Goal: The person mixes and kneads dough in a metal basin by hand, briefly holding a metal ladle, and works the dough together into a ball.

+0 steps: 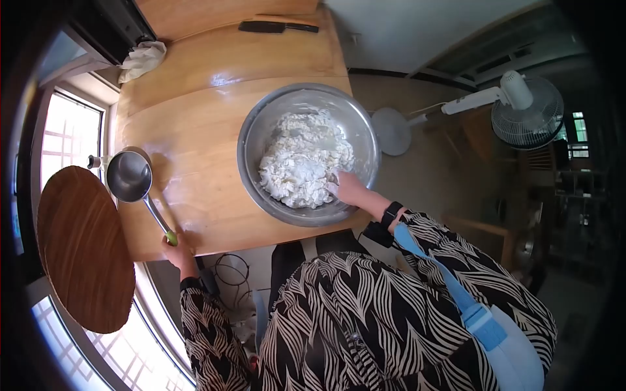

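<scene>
A wide metal bowl (254, 189) stands at the table's front right, holding a lumpy white mass of floury dough (303, 163). My right hand (352, 189) reaches over the bowl's near right rim, its white-coated fingertips down in the dough. How those fingers are bent is hidden. At the left, my left hand (178, 254) is closed around the green-ended handle of a metal ladle (129, 176). The ladle's deep round cup looks bare inside and sits by the table's left edge.
A knife (277, 27) with a dark blade lies at the table's (195, 150) far end. Left of the table stands a round wooden board (85, 251) near the window. A crumpled cloth or bag (143, 60) is at the far left corner. A fan (525, 107) stands to the right.
</scene>
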`<state>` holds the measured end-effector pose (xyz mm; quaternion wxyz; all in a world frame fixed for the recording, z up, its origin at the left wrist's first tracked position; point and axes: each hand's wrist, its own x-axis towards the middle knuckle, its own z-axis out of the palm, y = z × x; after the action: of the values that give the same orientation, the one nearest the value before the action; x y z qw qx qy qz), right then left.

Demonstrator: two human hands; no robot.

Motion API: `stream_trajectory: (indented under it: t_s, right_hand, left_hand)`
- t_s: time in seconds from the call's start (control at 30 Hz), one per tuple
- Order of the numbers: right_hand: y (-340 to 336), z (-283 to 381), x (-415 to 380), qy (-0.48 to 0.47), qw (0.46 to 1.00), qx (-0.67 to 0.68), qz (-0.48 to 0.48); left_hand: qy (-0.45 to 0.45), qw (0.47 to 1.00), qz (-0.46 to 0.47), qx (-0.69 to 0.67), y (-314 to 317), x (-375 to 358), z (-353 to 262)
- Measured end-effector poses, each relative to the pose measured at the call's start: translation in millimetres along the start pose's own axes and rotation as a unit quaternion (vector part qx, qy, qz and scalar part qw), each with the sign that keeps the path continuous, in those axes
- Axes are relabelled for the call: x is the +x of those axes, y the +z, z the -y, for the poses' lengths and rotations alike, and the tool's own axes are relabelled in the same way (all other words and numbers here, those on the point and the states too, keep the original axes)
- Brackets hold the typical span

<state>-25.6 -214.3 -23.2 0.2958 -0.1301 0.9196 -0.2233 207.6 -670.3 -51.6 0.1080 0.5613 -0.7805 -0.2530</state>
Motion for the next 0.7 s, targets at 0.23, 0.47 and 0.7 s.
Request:
stream_trajectory:
  t_s: [0.23, 0.47, 0.7]
  right_hand:
    - [-5, -4, -1, -0.041, 0.999, 0.027, 0.003]
    - [-42, 0, 8, 0.287, 0.776, 0.503, 0.252]
    - [28, 67, 3, 0.172, 0.705, 0.665, 0.176]
  left_hand:
    - [0.131, 0.977, -0.137, 0.101, -6, -49, -60]
    - [0.133, 0.946, 0.189, -0.228, 61, -146, -193]
    - [0.116, 0.974, 0.124, -0.147, 85, -162, -223]
